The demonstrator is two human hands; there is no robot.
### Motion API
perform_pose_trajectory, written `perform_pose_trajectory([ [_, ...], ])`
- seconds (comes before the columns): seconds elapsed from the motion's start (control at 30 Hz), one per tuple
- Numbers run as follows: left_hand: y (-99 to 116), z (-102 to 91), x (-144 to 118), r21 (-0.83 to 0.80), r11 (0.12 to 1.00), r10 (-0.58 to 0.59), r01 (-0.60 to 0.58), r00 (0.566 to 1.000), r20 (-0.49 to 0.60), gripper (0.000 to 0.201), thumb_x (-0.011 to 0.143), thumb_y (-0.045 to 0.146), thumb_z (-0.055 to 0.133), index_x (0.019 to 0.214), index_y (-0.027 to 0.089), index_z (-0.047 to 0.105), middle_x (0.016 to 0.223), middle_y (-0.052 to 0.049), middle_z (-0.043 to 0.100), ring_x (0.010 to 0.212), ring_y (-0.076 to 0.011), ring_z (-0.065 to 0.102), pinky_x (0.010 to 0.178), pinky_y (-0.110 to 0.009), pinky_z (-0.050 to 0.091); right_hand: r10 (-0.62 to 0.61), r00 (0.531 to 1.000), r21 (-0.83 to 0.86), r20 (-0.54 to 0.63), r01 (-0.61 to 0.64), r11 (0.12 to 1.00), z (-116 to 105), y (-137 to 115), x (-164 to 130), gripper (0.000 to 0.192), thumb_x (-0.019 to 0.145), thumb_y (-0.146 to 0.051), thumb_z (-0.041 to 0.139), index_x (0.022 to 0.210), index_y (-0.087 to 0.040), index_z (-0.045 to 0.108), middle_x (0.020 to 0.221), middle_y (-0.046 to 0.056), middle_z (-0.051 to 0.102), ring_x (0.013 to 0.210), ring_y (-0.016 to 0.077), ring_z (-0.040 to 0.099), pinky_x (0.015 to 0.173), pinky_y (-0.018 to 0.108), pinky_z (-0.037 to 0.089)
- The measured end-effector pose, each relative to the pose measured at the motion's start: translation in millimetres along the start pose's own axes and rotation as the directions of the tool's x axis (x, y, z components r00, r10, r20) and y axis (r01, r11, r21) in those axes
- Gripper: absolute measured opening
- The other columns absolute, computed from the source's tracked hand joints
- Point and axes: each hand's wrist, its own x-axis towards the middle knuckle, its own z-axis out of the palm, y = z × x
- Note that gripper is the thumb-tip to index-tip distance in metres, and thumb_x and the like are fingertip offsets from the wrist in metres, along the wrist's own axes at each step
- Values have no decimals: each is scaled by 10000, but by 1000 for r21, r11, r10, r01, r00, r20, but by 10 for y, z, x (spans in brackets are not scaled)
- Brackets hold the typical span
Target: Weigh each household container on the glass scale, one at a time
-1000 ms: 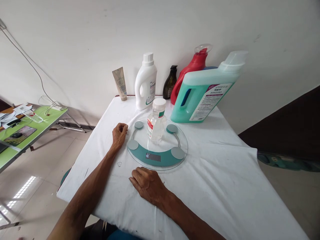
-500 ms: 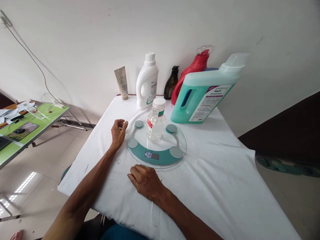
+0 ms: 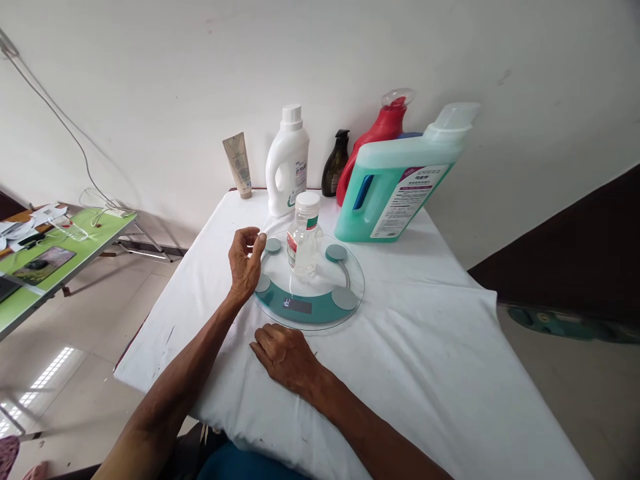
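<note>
A clear bottle with a white cap (image 3: 303, 243) stands upright on a round glass scale (image 3: 295, 308). The scale has a teal band and a small display showing faint marks. My left hand (image 3: 246, 261) is at the scale's left edge, in front of one grey pad, its thumb apart from the bent fingers and nothing between them. Just in front of the scale, my right hand (image 3: 284, 355) rests on the white cloth. Its fingers are curled in loosely, and no object shows in them.
Behind the scale stand a beige tube (image 3: 238, 167), a white jug (image 3: 289, 163), a dark pump bottle (image 3: 335, 167), a red bottle (image 3: 383, 127) and a large green jug (image 3: 367, 212). A white cloth (image 3: 425, 360) covers the table. A green table (image 3: 95, 230) is at the left.
My left hand has moved right to the scale's edge, its thumb and fingers spreading wider. The display's digits have changed. My right hand stays in front of the scale. The view has shifted slightly.
</note>
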Motion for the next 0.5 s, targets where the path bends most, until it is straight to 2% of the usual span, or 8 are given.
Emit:
perform_pose_trajectory([
  [0.3, -36, 2, -33, 13, 1000, -13, 12, 999, 43, 361, 909, 521, 665, 1070, 200, 629, 948, -53, 672, 875, -174, 647, 749, -310, 525, -14, 998, 21, -69, 16, 1000, 30, 9, -16, 247, 1016, -176, 573, 775, -211, 533, 707, 1, 606, 659, 158, 582, 580, 308, 329],
  [0.5, -13, 21, -48, 26, 1000, -2, 0, 997, 81, 406, 882, 543, 696, 1096, 207, 616, 1004, -67, 688, 934, -191, 657, 813, -340, 524, -22, 996, 15, -86, 23, 1000, 48, 10, -21, 252, 1008, -177, 574, 764, -215, 525, 686, -3, 594, 644, 156, 575, 577, 310, 324],
])
